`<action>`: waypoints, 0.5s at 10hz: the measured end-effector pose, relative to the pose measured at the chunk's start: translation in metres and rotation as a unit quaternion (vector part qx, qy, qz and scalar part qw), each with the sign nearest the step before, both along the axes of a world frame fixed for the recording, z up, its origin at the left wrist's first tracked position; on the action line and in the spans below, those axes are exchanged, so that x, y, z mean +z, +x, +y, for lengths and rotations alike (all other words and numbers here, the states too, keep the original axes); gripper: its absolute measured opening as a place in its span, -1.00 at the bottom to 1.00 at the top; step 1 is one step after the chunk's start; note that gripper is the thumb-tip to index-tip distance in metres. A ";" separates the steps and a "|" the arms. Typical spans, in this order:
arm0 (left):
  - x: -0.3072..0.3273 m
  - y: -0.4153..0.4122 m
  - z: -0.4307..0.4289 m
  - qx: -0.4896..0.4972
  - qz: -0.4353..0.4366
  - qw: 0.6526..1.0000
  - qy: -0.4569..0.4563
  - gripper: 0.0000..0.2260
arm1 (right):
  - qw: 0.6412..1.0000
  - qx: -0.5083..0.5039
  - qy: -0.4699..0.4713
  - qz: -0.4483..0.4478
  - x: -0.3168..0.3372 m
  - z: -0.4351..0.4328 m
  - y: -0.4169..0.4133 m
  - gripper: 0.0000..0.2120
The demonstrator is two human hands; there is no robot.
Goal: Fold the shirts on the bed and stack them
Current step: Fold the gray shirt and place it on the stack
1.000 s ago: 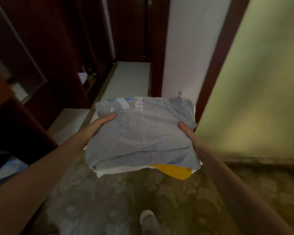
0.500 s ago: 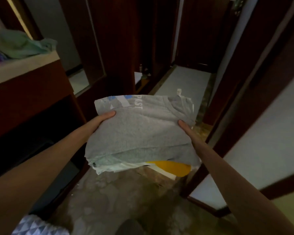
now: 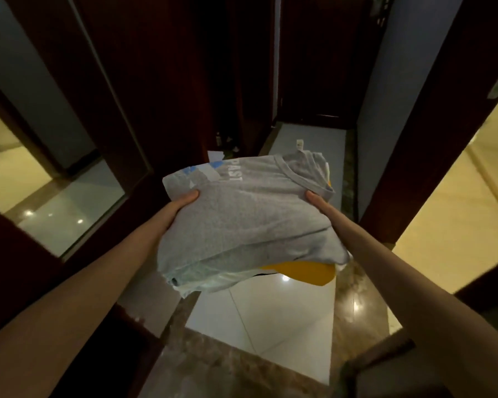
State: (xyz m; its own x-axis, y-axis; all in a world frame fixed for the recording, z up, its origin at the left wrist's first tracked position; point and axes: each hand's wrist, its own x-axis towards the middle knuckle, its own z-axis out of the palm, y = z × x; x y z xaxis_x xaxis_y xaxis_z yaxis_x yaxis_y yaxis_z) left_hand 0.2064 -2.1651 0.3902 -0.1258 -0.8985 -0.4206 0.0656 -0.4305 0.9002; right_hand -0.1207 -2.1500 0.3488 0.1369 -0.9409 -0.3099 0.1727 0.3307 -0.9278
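Dark wooden doors point(image 3: 161, 81) flank a tiled floor point(image 3: 270, 326); the stack of folded shirts point(image 3: 250, 225) is held above it, left hand point(image 3: 181, 206) and right hand point(image 3: 316, 201) gripping opposite edges; folding looks done; only setting it down seems left.

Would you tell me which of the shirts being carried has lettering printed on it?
The grey shirt on top, printed PAST; the pale shirt and the yellow shirt beneath it show only plain edges.
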 end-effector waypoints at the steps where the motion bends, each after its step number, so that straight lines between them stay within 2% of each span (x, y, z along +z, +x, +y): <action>1: -0.001 -0.018 -0.082 -0.012 0.000 1.000 -0.003 -0.31 | 1.000 -0.018 0.010 0.004 -0.001 -0.070 -0.014 0.08; 2: -0.005 -0.042 -0.165 -0.016 0.007 1.000 0.013 -0.70 | 0.999 -0.043 -0.003 -0.025 -0.002 -0.146 -0.031 0.07; 4: -0.020 -0.084 -0.326 -0.007 -0.020 1.000 -0.006 -0.76 | 1.000 -0.020 -0.009 0.015 -0.015 -0.315 -0.077 0.19; 5: -0.027 -0.095 -0.415 -0.021 -0.004 1.000 0.014 -0.66 | 0.995 -0.003 -0.010 0.094 -0.029 -0.413 -0.092 0.32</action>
State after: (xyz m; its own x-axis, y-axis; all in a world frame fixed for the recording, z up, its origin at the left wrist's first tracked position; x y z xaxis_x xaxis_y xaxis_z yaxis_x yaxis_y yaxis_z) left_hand 0.1118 -2.5800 0.3634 -0.1589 -0.8805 -0.4466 0.0397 -0.4577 0.8882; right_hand -0.2130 -2.5630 0.3202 0.0728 -0.9477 -0.3107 -0.0037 0.3113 -0.9503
